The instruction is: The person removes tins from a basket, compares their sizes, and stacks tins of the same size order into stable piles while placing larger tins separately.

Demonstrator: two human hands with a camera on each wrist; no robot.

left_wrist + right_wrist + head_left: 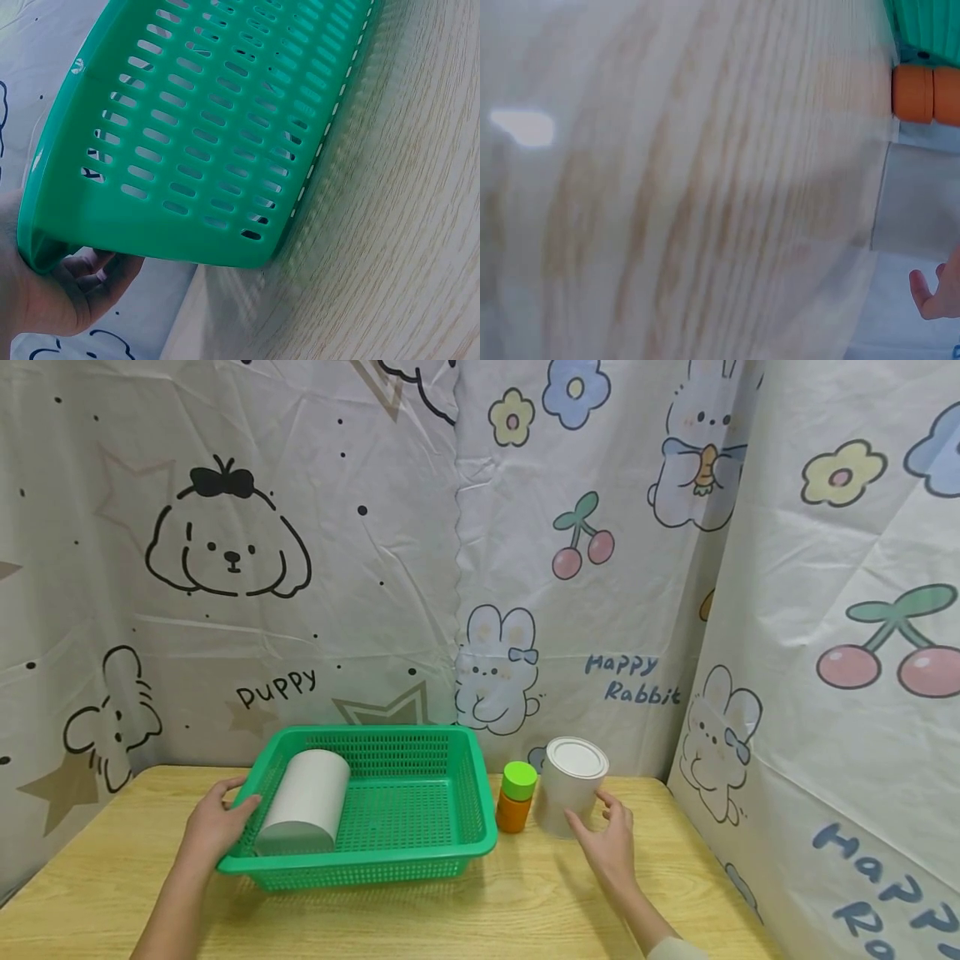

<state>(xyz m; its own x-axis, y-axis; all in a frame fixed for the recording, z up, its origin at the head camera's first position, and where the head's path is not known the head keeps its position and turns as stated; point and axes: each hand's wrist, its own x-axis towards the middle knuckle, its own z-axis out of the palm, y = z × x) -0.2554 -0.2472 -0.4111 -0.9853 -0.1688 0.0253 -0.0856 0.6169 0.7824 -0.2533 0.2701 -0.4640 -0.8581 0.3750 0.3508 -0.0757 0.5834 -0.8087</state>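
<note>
My left hand [215, 824] grips the left rim of a green plastic basket [360, 860], thumb over the edge. In the left wrist view its fingers curl beneath that rim. Inside the basket, at the left, a white cylinder [311, 789] lies on its side. To the right of the basket, a white can [564, 802] with a lid stands upright on the table. My right hand [611, 843] is at the can's near right side, thumb and fingers spread apart. Between basket and can stands an orange bottle [513, 814] with a bright green cap.
A light wooden table [420, 922] carries everything. Close behind it hangs a pale curtain [390, 635] printed with cartoon puppies and rabbits. Another printed curtain [840, 760] hangs along the right side.
</note>
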